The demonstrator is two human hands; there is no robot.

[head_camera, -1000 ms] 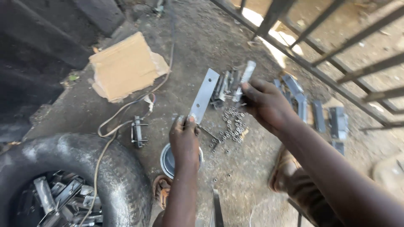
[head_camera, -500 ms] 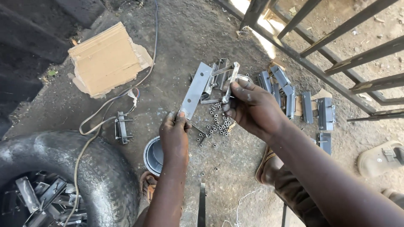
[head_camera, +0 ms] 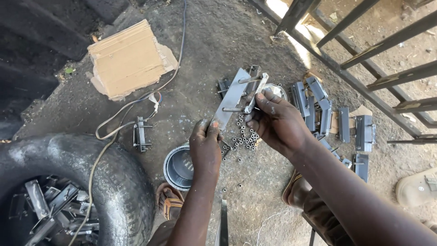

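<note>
A single head-worn camera looks steeply down from close above the person's forearms at the dirt floor (head_camera: 218, 41), with a tyre (head_camera: 114, 177) lower left and a metal gate (head_camera: 364, 54) upper right.

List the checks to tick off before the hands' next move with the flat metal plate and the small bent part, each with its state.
1. Left hand pinches the lower end of the flat metal plate: ok.
2. Right hand holds the small bent part against the plate: ok.
3. Part seated on the plate's pins: cannot tell.
4. Small metal sleeves lie loose on the ground below the hands: ok.
5. Round tin sits apart from both hands: ok.
</note>
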